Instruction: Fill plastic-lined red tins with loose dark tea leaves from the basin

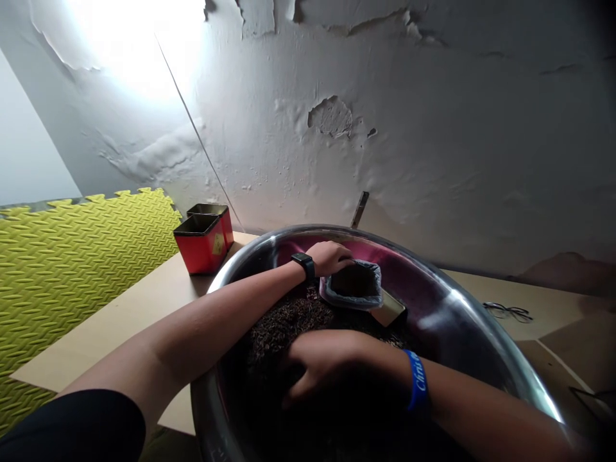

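Note:
Inside a large shiny metal basin (481, 314) lies a heap of dark, dried, twig-like bits that look like loose tea leaves (289, 324). My left hand (332, 258), with a black watch at the wrist, grips the near-left rim of a small tin lined with a clear plastic bag (375, 292). Dark contents show within the lined tin. My right hand (320, 362), below a blue wristband, is curled down into the leaves nearer to me. Its fingertips are hidden in shadow and leaves. A gold-coloured flat piece (389, 310) lies beside the tin's right side.
Two red, open-topped tins (199, 247) stand left of the basin on a light wooden board (144, 321). Yellow foam mat (86, 256) lies further left. Behind rises a peeling wall (409, 160), with a dark stick (360, 209) leaning there. Black-tied cords (507, 312) rest at right.

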Demonstrator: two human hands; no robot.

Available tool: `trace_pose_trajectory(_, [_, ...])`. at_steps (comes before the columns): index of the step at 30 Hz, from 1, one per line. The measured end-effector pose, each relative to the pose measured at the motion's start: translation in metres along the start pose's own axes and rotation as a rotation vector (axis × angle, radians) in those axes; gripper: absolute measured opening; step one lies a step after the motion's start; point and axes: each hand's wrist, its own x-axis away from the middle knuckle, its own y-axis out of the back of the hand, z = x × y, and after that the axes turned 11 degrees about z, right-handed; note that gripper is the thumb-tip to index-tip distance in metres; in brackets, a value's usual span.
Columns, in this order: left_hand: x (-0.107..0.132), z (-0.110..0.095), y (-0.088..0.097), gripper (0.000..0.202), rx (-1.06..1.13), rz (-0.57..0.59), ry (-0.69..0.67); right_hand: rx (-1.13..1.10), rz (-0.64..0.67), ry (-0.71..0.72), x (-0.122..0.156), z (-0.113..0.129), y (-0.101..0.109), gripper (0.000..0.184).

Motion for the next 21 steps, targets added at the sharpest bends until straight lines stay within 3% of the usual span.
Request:
trace_pose_trajectory(3, [-0.002,0.001,-0.001,0.034,0.096,0.009,0.041,0.028,-0.168,0.001,0.019,-0.006,0.022,0.023])
trace_pose_trajectory(6, [-0.004,0.006,-0.003,0.039,0.288,0.058,0.118,0.049,-0.294,-0.086,0.044,-0.029,0.048,0.032])
trace_pose_trajectory(10, [-0.006,0.014,-0.004,0.037,0.5,0.12,0.172,0.23,-0.5,-0.467,0.066,-0.072,0.061,0.033])
trace_pose_trajectory(12, [-0.007,0.016,-0.005,0.04,0.531,0.127,0.194,0.317,-0.496,-0.636,0.067,-0.087,0.056,0.029])
trace_pose_trajectory(14, [-0.007,0.016,-0.005,0.043,0.515,0.127,0.193,0.349,-0.464,-0.707,0.066,-0.092,0.052,0.024])
trace_pose_trajectory(17, [-0.006,0.015,-0.003,0.037,0.443,0.119,0.149,0.395,-0.561,-0.685,0.061,-0.076,0.051,0.025])
trace_pose_trajectory(19, [-0.005,0.014,-0.002,0.035,0.415,0.12,0.144,0.39,-0.641,-0.553,0.054,-0.058,0.051,0.03])
trace_pose_trajectory(21, [-0.004,0.013,-0.002,0.038,0.414,0.124,0.156,0.31,-0.597,-0.346,0.042,-0.044,0.046,0.033])
